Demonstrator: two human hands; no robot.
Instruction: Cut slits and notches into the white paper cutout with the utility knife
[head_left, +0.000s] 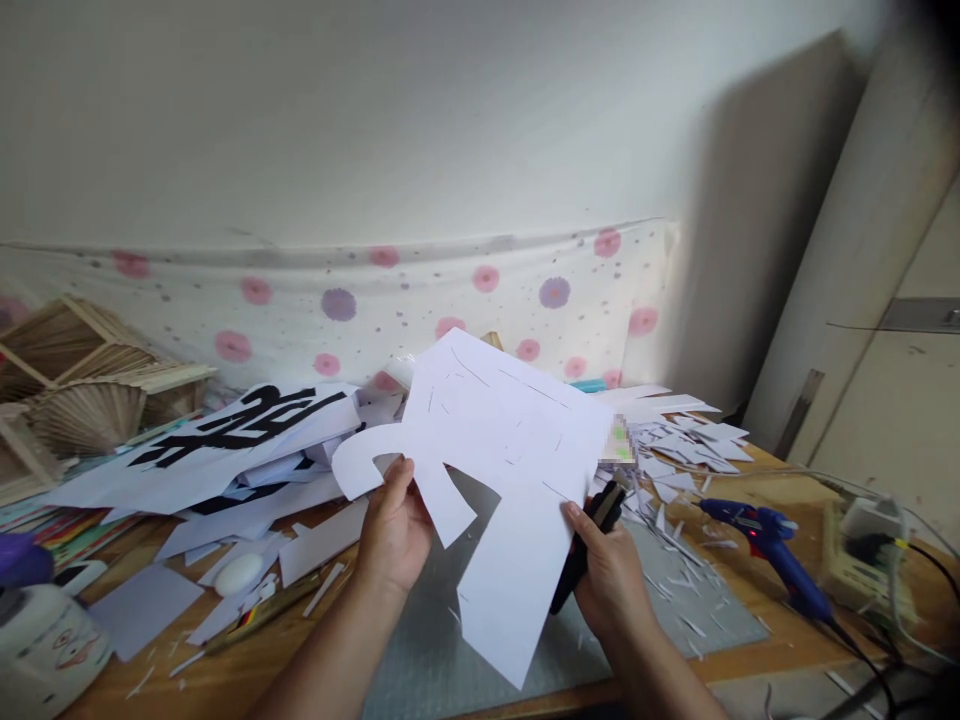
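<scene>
I hold up a large white paper cutout (487,420) with a curled strip at its left and two leg-like parts pointing down. Short thin dark lines are scattered over its face; whether they are slits or drawn marks I cannot tell. My left hand (396,530) pinches it by the inner edge near the curl, thumb on the front. At the lower right edge, my right hand (611,565) grips the paper with its thumb. That same hand also holds a black utility knife (585,550), partly hidden behind the sheet. Below lies a grey-green cutting mat (427,650).
Paper scraps (686,440) are heaped at the right, near a blue glue gun (772,545) and a power strip (870,560). To the left lie sheets with bold black characters (247,430), a craft knife (262,610), a white jar (49,650) and wooden-stick structures (90,380).
</scene>
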